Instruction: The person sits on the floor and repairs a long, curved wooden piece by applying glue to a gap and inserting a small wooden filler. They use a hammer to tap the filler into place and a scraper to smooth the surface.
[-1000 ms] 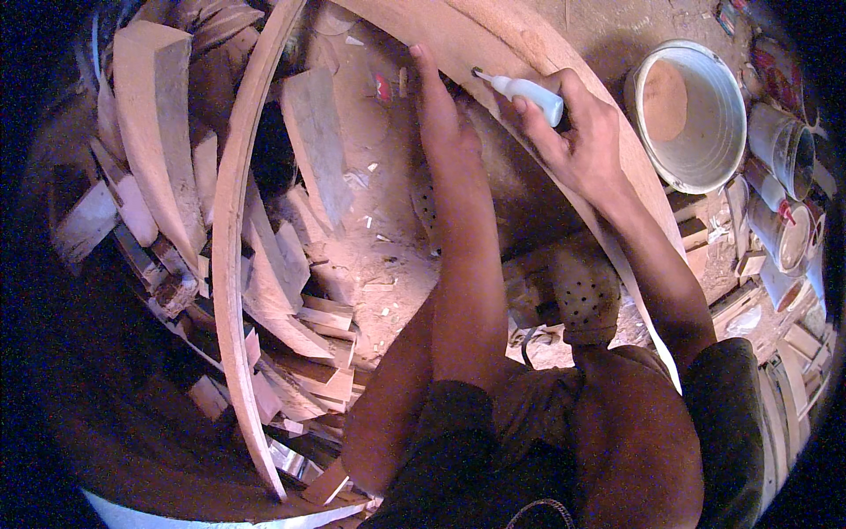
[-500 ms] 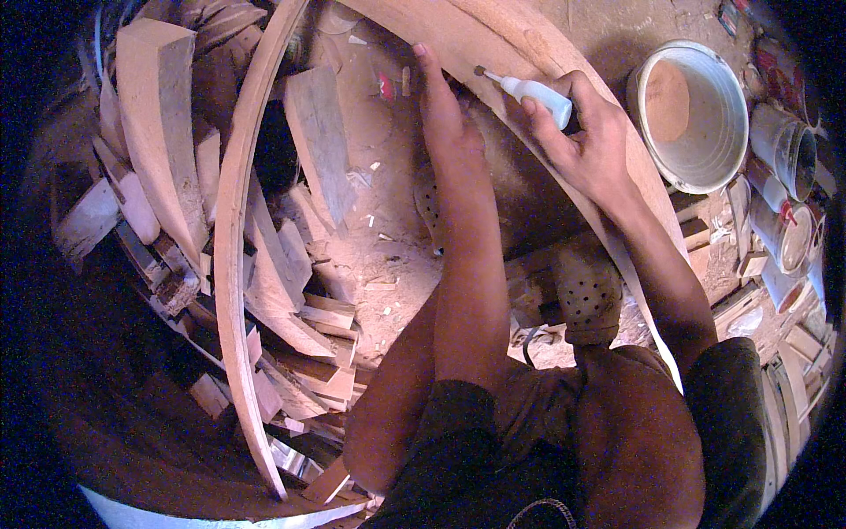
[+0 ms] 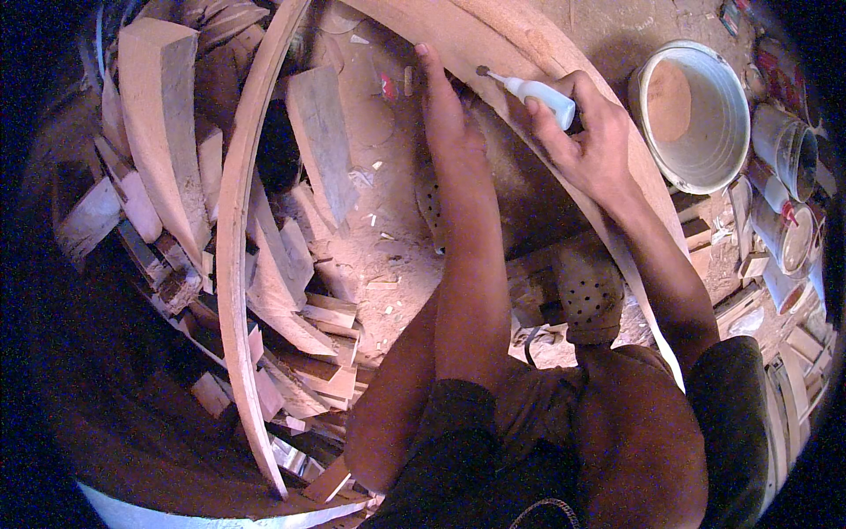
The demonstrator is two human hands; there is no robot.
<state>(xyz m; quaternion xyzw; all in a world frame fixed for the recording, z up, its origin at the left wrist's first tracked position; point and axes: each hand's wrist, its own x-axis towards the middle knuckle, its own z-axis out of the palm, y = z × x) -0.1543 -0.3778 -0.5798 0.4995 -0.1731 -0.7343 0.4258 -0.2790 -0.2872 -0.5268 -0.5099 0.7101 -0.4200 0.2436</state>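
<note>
My right hand point(image 3: 592, 132) is closed around a small pale-blue squeeze bottle point(image 3: 545, 99), tilted so its thin nozzle points left. The nozzle's dark tip is over the face of a broad curved wooden piece point(image 3: 520, 40), close to its inner edge. My left hand point(image 3: 451, 123) is at that same inner edge, its thumb stretched up against the wood. Its other fingers are mostly hidden beneath, and it appears to grip the piece. A narrow curved wooden strip point(image 3: 233, 238) rises on the left and meets the broad piece near the top.
Wood blocks and offcuts point(image 3: 163, 115) are piled on the left. A white bucket point(image 3: 736, 123) with brown powder-like material inside stands at the right, beside several containers point(image 3: 787, 154). Wood scraps point(image 3: 797, 353) lie at the lower right. A perforated shoe point(image 3: 590, 295) shows below the curved piece.
</note>
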